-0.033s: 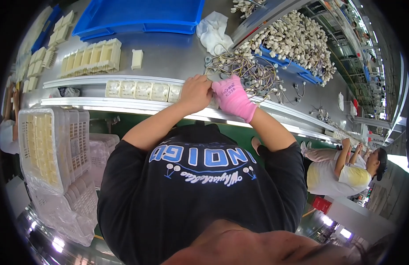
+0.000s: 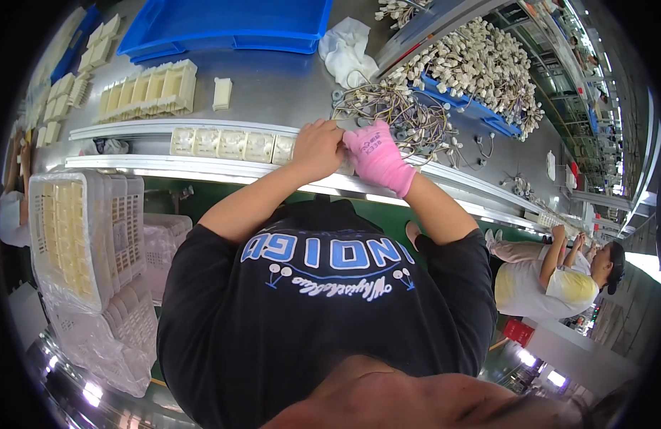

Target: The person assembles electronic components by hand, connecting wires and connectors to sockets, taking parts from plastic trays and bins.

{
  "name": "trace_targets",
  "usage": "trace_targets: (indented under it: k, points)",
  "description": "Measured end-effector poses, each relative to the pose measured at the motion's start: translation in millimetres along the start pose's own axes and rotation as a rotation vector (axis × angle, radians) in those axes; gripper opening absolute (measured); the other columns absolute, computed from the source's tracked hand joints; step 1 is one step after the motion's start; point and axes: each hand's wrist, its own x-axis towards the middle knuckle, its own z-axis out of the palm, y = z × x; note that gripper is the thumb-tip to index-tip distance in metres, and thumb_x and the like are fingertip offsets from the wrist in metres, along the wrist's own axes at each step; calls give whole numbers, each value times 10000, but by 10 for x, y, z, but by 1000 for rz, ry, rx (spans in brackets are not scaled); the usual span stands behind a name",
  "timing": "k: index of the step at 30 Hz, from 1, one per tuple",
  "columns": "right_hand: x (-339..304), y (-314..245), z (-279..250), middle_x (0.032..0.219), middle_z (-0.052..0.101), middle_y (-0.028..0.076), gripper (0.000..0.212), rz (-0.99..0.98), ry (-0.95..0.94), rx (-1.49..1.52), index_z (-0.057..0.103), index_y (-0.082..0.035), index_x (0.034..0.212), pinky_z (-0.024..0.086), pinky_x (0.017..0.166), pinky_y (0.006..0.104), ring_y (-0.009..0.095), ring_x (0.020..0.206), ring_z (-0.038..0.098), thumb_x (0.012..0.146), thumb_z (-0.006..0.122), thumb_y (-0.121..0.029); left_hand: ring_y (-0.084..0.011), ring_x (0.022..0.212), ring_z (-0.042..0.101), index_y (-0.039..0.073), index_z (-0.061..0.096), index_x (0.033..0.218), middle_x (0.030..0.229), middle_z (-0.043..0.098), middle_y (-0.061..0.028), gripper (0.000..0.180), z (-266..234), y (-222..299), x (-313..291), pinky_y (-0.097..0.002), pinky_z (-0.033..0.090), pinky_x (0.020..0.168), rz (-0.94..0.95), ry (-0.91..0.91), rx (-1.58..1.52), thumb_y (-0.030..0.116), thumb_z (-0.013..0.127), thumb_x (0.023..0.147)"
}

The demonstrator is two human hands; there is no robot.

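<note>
Work seems unfinished: white housings [image 2: 231, 144] sit between rails [image 2: 130, 130], many wire harnesses [image 2: 416, 118] lie loose; left hand [image 2: 317, 150], gloved right hand [image 2: 377, 156] have curled fingers, pinching what, I cannot tell

Right of the one big blue tray [image 2: 223, 28]: one white bundle [image 2: 346, 51], one plug heap [image 2: 477, 61] and one wire tangle [image 2: 409, 118], pieces past counting. Near side of the tray: one loose cream block [image 2: 222, 94], two metal rails [image 2: 130, 131], five pale boxes [image 2: 232, 144] in view between them, fifth partly covered. Nearer and right of the tray: two hands, left hand [image 2: 317, 151] and right hand [image 2: 378, 159], one pink glove [image 2: 383, 169].
</note>
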Motion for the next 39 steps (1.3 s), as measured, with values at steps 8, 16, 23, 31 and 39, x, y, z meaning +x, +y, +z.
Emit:
trace_targets:
  k: [8,16,23,31,39]
  points:
    - [27,85,-44,752,614,77,106,-40,-108,53,555,-128,832,317,797,409,266,793,593,777,514,-209,-257,874,496,85,608,761,828,550,-58,110,43,47,-24,-385,371,752,-75,-24,-35,139,583,667]
    - [-21,83,36,756,593,92,129,24,-77,73,544,-118,853,311,835,428,271,801,578,757,545,-203,-254,879,488,76,580,762,828,523,-62,110,16,32,-46,-387,369,751,24,0,-21,106,567,658]
    - [-28,270,-29,820,609,107,180,67,-54,538,585,-74,848,336,852,400,295,847,573,752,585,-226,-301,947,469,45,565,872,928,517,-117,204,-13,-46,-94,-398,368,810,69,-3,-101,88,584,674]
    - [-262,1470,525,994,600,178,381,886,204,182,594,-45,1000,413,874,404,329,955,561,741,563,-323,-342,1055,468,44,509,1147,1126,519,-169,450,-1281,-1318,-481,-462,373,858,-400,559,625,299,610,791]
    - [-372,2166,1218,863,640,159,269,943,345,623,614,-3,882,455,745,342,285,804,603,745,577,-232,-410,929,543,-67,511,1095,996,567,-279,503,-1075,-1324,-815,-430,417,821,-691,445,474,383,485,873]
